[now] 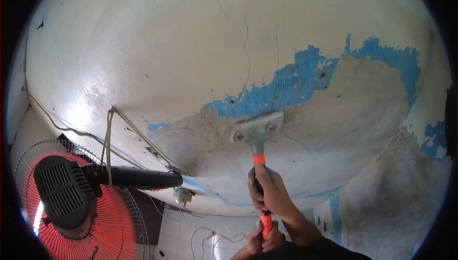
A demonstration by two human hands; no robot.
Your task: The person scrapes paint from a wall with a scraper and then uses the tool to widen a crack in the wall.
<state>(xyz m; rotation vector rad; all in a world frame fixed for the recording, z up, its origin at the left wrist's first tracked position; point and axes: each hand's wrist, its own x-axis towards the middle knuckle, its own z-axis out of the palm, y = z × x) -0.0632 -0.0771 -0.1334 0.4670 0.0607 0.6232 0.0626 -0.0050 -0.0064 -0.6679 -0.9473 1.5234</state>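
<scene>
A long-handled scraper (257, 129) with a wide grey head and an orange and black handle has its blade against the wall, at the lower edge of a band of blue paint (291, 86). One hand is wrapped round the handle just below the head; it appears to be my right hand (272, 188). Lower down, my left hand (262, 241) grips the orange end of the handle. Bare grey plaster (362, 98) shows below and right of the blue band, with cracked off-white paint (157, 36) above it.
A fan (59, 193) with red blades and a black motor housing hangs at the lower left, tied by cord (109, 141) to the wall. A cable (62, 126) runs along the left. White floor tiles (181, 231) and loose wire show at the bottom.
</scene>
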